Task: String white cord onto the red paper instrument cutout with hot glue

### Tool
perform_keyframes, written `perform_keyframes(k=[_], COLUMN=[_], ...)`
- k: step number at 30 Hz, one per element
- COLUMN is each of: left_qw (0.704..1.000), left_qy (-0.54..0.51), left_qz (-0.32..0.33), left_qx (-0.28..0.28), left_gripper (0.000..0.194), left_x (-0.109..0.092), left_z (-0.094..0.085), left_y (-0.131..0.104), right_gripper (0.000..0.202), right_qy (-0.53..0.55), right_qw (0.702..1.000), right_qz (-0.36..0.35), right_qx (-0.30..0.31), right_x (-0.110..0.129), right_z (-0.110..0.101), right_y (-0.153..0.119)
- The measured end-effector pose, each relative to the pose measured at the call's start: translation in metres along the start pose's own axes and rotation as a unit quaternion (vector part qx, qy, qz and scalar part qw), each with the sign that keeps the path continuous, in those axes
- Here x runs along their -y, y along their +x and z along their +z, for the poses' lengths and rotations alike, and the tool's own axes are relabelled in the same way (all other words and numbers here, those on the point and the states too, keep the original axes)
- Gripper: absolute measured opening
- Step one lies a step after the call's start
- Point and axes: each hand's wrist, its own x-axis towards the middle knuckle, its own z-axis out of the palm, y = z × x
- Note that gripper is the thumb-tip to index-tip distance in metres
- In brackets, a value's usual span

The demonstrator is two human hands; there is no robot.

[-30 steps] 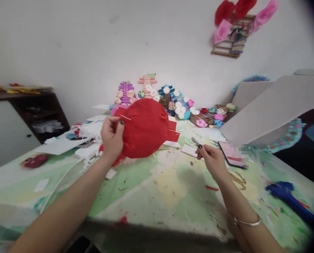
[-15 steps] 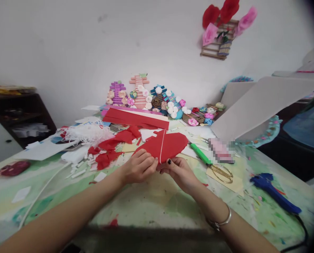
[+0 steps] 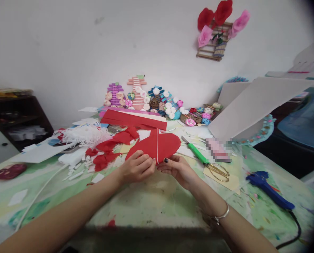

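A red paper-covered oval piece (image 3: 169, 143) with a short tab at its top is held up between my hands above the table. A white cord (image 3: 157, 144) runs across its face from the tab down to the lower edge. My left hand (image 3: 139, 167) is closed at the lower left edge, its fingertips pinched where the cord ends; the cord's tail is hidden there. My right hand (image 3: 180, 171) grips the bottom edge just right of the cord, thumb in front and fingers partly behind the piece.
Red paper scraps (image 3: 104, 160), a tangle of white cord (image 3: 84, 135) and red strips (image 3: 133, 120) lie left and behind. To the right are a green-handled cutter (image 3: 198, 153), gold-handled scissors (image 3: 218, 172) and a blue glue gun (image 3: 270, 189). Flower-decorated crafts (image 3: 138, 96) line the wall.
The cord across the red piece now stands nearly upright instead of slanting. My right thumb has shifted slightly along the edge, and the whole view has moved a little.
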Motion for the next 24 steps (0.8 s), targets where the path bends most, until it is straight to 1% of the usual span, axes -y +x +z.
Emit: perform_keyframes(k=[3,5,8,10,12,13,15,17,18,20,22,24], left_qw=[1.0,0.999,0.992,0.988,0.983,0.979,0.962,0.93,0.908,0.847,0.771,0.721], left_qy=[-0.005,-0.031,-0.096,-0.125,-0.15,-0.165,-0.195,-0.215,-0.216,-0.214,-0.216,-0.226], left_qz=[0.011,0.013,-0.01,-0.031,-0.057,-0.081,-0.164,-0.281,-0.346,-0.475,-0.587,-0.642], left_qx=[0.018,0.038,0.077,0.084,0.087,0.089,0.095,0.098,0.098,0.103,0.115,0.128], left_gripper=[0.014,0.014,0.018,0.019,0.019,0.021,0.025,0.024,0.023,0.022,0.025,0.03], left_x=[0.0,-0.001,-0.004,-0.008,-0.011,-0.012,-0.009,0.0,0.006,0.021,0.034,0.042], left_z=[0.002,0.005,0.012,0.017,0.022,0.024,0.027,0.03,0.033,0.04,0.047,0.053], left_y=[-0.002,-0.004,-0.008,-0.01,-0.01,-0.011,-0.013,-0.019,-0.024,-0.037,-0.052,-0.064], right_gripper=[0.029,0.028,0.028,0.028,0.028,0.029,0.027,0.026,0.026,0.026,0.026,0.026], right_qy=[0.068,0.096,0.108,0.1,0.071,0.049,-0.001,-0.049,-0.069,-0.102,-0.129,-0.155], right_qw=[0.998,0.995,0.994,0.994,0.995,0.995,0.993,0.989,0.987,0.983,0.98,0.977], right_qz=[0.009,0.012,0.031,0.05,0.055,0.06,0.08,0.105,0.115,0.129,0.139,0.139], right_qx=[0.012,0.013,0.0,-0.021,-0.048,-0.062,-0.086,-0.093,-0.09,-0.076,-0.062,-0.052], right_x=[0.002,0.002,-0.001,-0.002,-0.001,0.001,0.004,0.006,0.006,0.006,0.006,0.006], right_z=[0.001,0.0,-0.004,-0.008,-0.013,-0.016,-0.021,-0.026,-0.028,-0.032,-0.035,-0.036], right_y=[0.0,0.001,0.004,0.007,0.009,0.01,0.011,0.011,0.011,0.012,0.011,0.011])
